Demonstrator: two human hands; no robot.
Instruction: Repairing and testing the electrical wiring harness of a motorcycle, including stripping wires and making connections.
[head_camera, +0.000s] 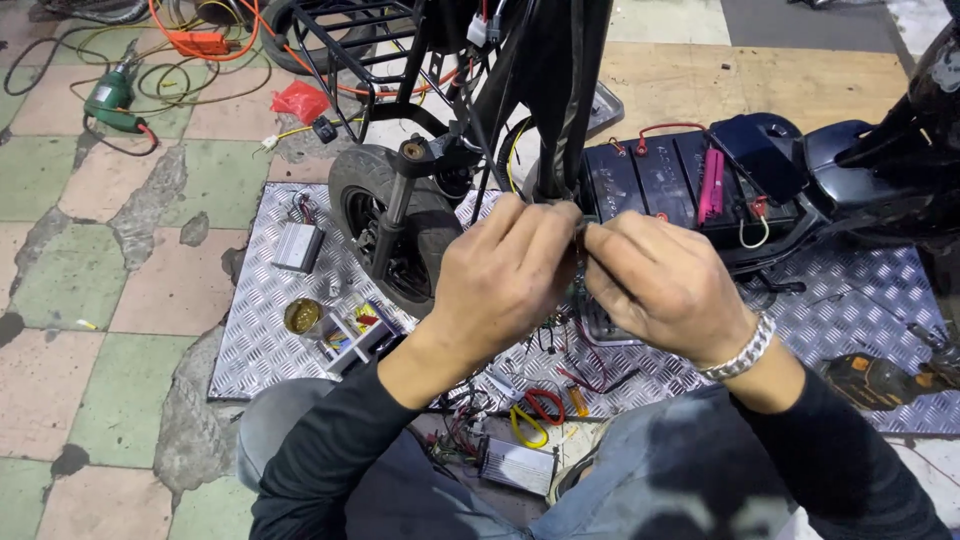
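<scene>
Head view: left hand (510, 265) and right hand (655, 285) meet fingertip to fingertip, pinching a small wire bundle (581, 232) between them, just below the scooter's black frame (560, 90). Front wheel (395, 225) stands left on checker plate (260, 330); batteries (660, 180) sit right.

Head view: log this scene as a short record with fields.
setting: scooter on a metal tread plate over a tiled floor
left hand: fingertips pinched at the wire bundle below the scooter stem
right hand: meets the left at the same spot; bracelet on wrist
batteries: exposed in the scooter deck
nearby: front wheel, silver box, yellow-handled scissors, green drill
</scene>
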